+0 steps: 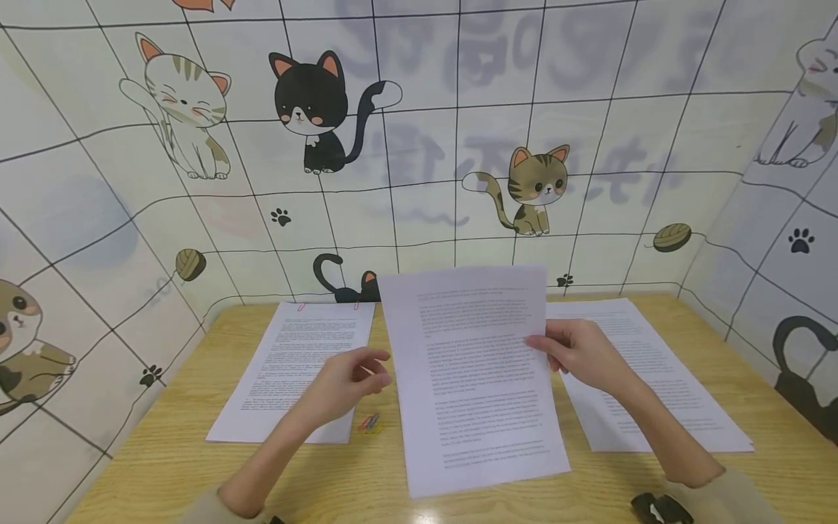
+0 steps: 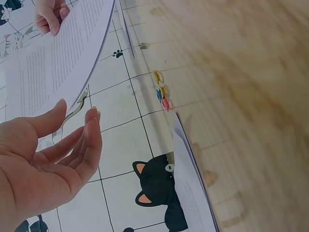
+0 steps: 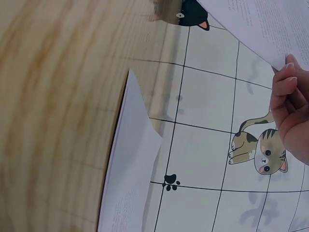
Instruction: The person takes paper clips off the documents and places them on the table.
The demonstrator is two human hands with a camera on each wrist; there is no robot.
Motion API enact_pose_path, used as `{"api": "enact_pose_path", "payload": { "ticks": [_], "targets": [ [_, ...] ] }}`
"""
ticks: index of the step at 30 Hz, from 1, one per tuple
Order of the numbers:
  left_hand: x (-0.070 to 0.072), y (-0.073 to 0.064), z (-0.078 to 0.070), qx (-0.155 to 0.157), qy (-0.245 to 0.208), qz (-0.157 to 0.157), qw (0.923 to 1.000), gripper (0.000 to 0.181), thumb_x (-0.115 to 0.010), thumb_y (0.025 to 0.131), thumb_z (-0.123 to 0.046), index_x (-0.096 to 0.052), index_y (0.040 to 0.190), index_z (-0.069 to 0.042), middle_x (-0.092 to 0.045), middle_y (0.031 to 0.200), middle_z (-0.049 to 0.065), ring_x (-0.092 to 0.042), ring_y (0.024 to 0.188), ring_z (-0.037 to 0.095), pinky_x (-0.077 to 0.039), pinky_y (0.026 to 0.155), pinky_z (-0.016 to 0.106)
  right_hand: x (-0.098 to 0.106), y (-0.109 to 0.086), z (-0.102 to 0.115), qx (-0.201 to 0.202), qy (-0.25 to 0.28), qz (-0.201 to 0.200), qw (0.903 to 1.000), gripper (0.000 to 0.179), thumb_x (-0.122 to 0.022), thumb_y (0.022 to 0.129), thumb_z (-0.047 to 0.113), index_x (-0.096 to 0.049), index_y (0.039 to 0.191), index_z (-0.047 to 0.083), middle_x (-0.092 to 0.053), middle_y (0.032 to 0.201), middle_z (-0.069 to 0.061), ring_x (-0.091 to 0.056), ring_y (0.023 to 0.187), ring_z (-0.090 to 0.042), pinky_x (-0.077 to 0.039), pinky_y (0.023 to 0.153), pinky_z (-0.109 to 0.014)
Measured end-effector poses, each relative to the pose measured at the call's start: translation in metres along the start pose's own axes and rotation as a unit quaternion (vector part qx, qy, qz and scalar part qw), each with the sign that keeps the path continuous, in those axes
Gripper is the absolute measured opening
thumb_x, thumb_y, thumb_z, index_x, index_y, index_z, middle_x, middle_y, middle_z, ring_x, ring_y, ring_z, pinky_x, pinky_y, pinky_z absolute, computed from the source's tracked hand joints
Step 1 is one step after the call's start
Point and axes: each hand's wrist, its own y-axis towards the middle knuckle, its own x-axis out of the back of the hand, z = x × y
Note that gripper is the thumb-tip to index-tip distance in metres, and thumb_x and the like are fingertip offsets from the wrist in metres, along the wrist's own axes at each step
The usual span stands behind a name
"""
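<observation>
My right hand (image 1: 583,356) pinches the right edge of some printed paper (image 1: 481,378), thumb in front and fingers behind. The paper stands upright over the middle of the table, printed side facing me and slightly tilted. My left hand (image 1: 353,378) is just left of the paper, fingers loosely curved and nothing between them. In the left wrist view, a gap shows between the thumb and fingers of the left hand (image 2: 53,164), with the thumb tip overlapping the paper's edge (image 2: 91,72). The right wrist view shows the right fingertips (image 3: 285,84) at the paper's corner.
Left on the wooden table (image 1: 170,407) lies a printed stack (image 1: 294,371) with pink paper clips (image 1: 302,306) at its top edge. Several loose coloured paper clips (image 1: 369,423) lie beside it. Another printed stack (image 1: 661,393) lies on the right. A cat-patterned backdrop (image 1: 425,153) surrounds the table.
</observation>
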Motion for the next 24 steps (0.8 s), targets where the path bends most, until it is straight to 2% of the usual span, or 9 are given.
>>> {"api": "enact_pose_path", "payload": {
  "ticks": [5, 11, 15, 19, 24],
  "targets": [
    [-0.004, 0.002, -0.005, 0.001, -0.025, -0.020, 0.9995, 0.036, -0.072, 0.095, -0.017, -0.065, 0.126, 0.001, -0.070, 0.097, 0.005, -0.071, 0.080, 0.030, -0.057, 0.074, 0.032, 0.000, 0.000, 0.000, -0.001, 0.015, -0.008, 0.9999, 0.012, -0.067, 0.098, 0.012, -0.072, 0.106, 0.005, -0.053, 0.058, 0.001, -0.047, 0.050, -0.010, -0.035, 0.044, -0.023],
    [-0.008, 0.007, -0.009, -0.010, -0.041, -0.039, 0.9983, 0.031, -0.072, 0.095, -0.017, -0.067, 0.119, 0.001, -0.070, 0.093, 0.006, -0.070, 0.073, 0.020, -0.057, 0.072, 0.030, 0.001, 0.000, 0.000, -0.003, 0.032, -0.011, 0.9994, 0.013, -0.066, 0.099, 0.012, -0.072, 0.107, 0.004, -0.055, 0.059, -0.002, -0.048, 0.051, -0.012, -0.036, 0.045, -0.023],
    [-0.011, 0.011, -0.011, -0.014, -0.046, -0.049, 0.9976, 0.018, -0.072, 0.095, -0.017, -0.069, 0.106, -0.002, -0.068, 0.082, 0.005, -0.065, 0.067, 0.016, -0.055, 0.068, 0.028, 0.001, -0.001, 0.001, -0.007, 0.043, -0.013, 0.9990, 0.014, -0.065, 0.099, 0.013, -0.071, 0.108, 0.004, -0.054, 0.060, -0.001, -0.048, 0.051, -0.014, -0.035, 0.045, -0.023],
    [-0.015, 0.015, -0.013, -0.012, -0.050, -0.058, 0.9970, 0.010, -0.071, 0.096, -0.016, -0.069, 0.093, -0.006, -0.063, 0.069, 0.003, -0.061, 0.063, 0.020, -0.051, 0.062, 0.026, 0.001, -0.001, 0.001, -0.006, 0.054, -0.019, 0.9984, 0.014, -0.065, 0.099, 0.013, -0.072, 0.108, 0.004, -0.054, 0.059, 0.000, -0.047, 0.050, -0.014, -0.034, 0.045, -0.024],
    [-0.019, 0.019, -0.015, -0.019, -0.052, -0.079, 0.9953, 0.011, -0.071, 0.095, -0.012, -0.070, 0.087, -0.006, -0.062, 0.066, 0.004, -0.061, 0.063, 0.030, -0.050, 0.058, 0.024, 0.002, 0.000, 0.001, -0.004, 0.068, -0.024, 0.9974, 0.017, -0.064, 0.100, 0.012, -0.070, 0.113, 0.003, -0.054, 0.060, -0.002, -0.046, 0.050, -0.014, -0.034, 0.045, -0.025]
  ]
}}
